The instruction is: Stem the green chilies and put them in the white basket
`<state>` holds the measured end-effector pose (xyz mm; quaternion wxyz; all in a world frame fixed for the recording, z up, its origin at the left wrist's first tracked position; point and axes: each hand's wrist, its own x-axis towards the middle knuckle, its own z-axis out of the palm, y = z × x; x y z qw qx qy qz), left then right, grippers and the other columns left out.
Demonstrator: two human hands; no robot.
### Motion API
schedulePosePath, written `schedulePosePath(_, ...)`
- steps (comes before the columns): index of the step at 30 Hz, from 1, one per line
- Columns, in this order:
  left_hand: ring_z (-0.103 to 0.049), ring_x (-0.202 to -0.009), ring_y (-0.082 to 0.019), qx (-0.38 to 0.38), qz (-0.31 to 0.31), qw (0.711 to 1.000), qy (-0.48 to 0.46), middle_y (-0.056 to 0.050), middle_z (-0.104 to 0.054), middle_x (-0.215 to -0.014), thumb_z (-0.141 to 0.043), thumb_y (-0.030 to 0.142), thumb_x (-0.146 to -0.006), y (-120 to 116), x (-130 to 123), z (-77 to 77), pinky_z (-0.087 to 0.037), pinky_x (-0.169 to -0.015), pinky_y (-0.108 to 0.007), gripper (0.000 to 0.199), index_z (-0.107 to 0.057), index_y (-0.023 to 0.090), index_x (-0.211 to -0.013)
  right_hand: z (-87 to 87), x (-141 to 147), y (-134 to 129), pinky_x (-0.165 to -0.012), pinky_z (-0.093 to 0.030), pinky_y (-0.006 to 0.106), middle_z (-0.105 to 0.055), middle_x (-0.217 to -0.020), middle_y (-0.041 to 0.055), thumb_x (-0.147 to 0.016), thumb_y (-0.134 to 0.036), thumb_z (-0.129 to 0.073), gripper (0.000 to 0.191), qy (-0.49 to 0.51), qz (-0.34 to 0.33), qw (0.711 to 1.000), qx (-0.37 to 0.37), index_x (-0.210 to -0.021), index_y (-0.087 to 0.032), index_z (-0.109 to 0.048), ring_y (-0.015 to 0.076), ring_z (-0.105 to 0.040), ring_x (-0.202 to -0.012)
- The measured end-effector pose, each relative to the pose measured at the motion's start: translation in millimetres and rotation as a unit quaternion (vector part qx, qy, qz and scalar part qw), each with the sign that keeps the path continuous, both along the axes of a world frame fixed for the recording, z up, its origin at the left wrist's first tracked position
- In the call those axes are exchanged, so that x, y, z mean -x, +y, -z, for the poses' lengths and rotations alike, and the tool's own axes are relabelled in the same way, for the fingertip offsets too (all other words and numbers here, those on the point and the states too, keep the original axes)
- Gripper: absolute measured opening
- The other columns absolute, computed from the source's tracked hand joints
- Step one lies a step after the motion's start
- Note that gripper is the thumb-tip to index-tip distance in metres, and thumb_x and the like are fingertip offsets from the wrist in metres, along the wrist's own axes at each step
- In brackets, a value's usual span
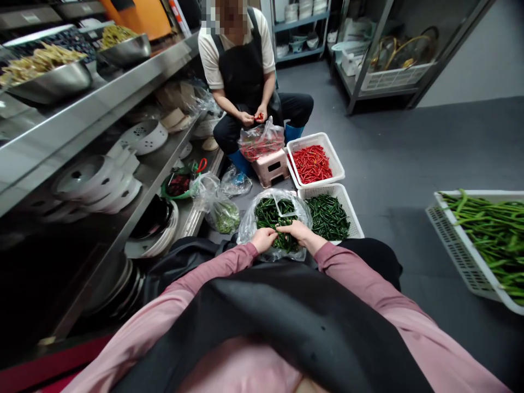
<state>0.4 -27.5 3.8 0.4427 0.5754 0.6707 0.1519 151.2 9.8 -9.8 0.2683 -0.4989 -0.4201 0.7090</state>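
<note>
The left hand (264, 239) and right hand (298, 231) nearly meet over green chilies (268, 212) in an open clear plastic bag (246, 225), fingers bent inward; whether they grip any, I cannot tell. Just beyond, white baskets (355, 217) of green and red chilies (313, 164) stand on the grey floor (380, 147). A co-worker (241, 60) sits opposite, near steel shelving (123, 90) stacked with dishes (92, 177).

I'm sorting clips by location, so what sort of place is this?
Most likely a commercial kitchen: steel shelving holds metal bowls and stacked white kitchenware, and white baskets hold red chillies and green chillies.
</note>
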Motion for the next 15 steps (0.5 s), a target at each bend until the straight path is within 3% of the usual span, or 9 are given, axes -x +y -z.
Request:
schedulePosePath(3,-0.041,-0.043,-0.007,-0.002,0.038,0.999,0.023,0.004,-0.048,-0.045,-0.053,0.019,-0.078,-2.8,-4.3,-0.5,-0.034,-0.047,-0.020,0.020,-0.065,0.014,-0.063,1.8,4.0,-6.9,-0.060,-0.044,0.026,-0.064,-0.066,0.0026,-0.058,-0.024,-0.069,0.017,-0.118,-0.020,0.988,-0.096,-0.069,-0.013,-0.062,0.0140,-0.055,-0.061)
schedulePosePath(5,-0.037,-0.039,-0.007,0.066,0.001,0.998,0.002,0.004,-0.044,-0.042,-0.050,0.021,-0.079,-3.4,-9.7,-1.1,-0.031,-0.044,-0.022,0.023,-0.066,0.013,-0.065,-0.2,8.4,-13.2,-0.067,-0.044,0.028,-0.065,-0.071,0.0030,-0.060,-0.023,-0.067,0.014,-0.197,-0.022,0.959,-0.202,-0.072,-0.015,-0.063,0.0158,-0.056,-0.068)
schedulePosePath(8,-0.036,-0.035,-0.008,0.161,-0.036,0.986,-0.030,0.001,-0.046,-0.043,-0.042,0.026,-0.084,-2.0,-13.5,0.5,-0.031,-0.042,-0.023,0.031,-0.065,0.011,-0.068,-9.2,9.7,-16.4,-0.075,-0.044,0.031,-0.065,-0.082,0.0034,-0.061,-0.021,-0.065,0.020,-0.211,0.004,0.928,-0.306,-0.081,-0.017,-0.063,0.0177,-0.058,-0.077)
schedulePosePath(11,-0.052,-0.048,-0.013,0.132,0.034,0.989,0.059,-0.005,-0.058,-0.059,-0.037,0.035,-0.088,5.0,-5.1,4.5,-0.041,-0.051,-0.026,0.041,-0.067,0.012,-0.071,-19.5,-8.2,1.8,-0.072,-0.045,0.031,-0.063,-0.077,0.0034,-0.065,-0.026,-0.064,0.020,-0.167,0.123,0.945,-0.254,-0.082,-0.016,-0.061,0.0171,-0.057,-0.072)
schedulePosePath(13,-0.061,-0.068,-0.017,0.034,0.096,0.977,0.186,-0.010,-0.063,-0.079,-0.038,0.043,-0.088,12.8,5.8,8.3,-0.046,-0.063,-0.028,0.044,-0.069,0.014,-0.078,-21.7,-32.1,27.3,-0.067,-0.046,0.031,-0.062,-0.076,0.0038,-0.067,-0.027,-0.063,0.020,-0.115,0.227,0.951,-0.173,-0.082,-0.015,-0.059,0.0162,-0.056,-0.068)
schedulePosePath(15,-0.061,-0.084,-0.019,-0.064,0.142,0.946,0.285,-0.010,-0.060,-0.099,-0.041,0.041,-0.088,21.4,16.4,13.5,-0.046,-0.072,-0.029,0.036,-0.068,0.017,-0.095,-17.5,-60.9,57.0,-0.061,-0.045,0.032,-0.060,-0.071,0.0040,-0.068,-0.025,-0.063,0.017,-0.095,0.293,0.948,-0.084,-0.079,-0.015,-0.056,0.0159,-0.055,-0.063)
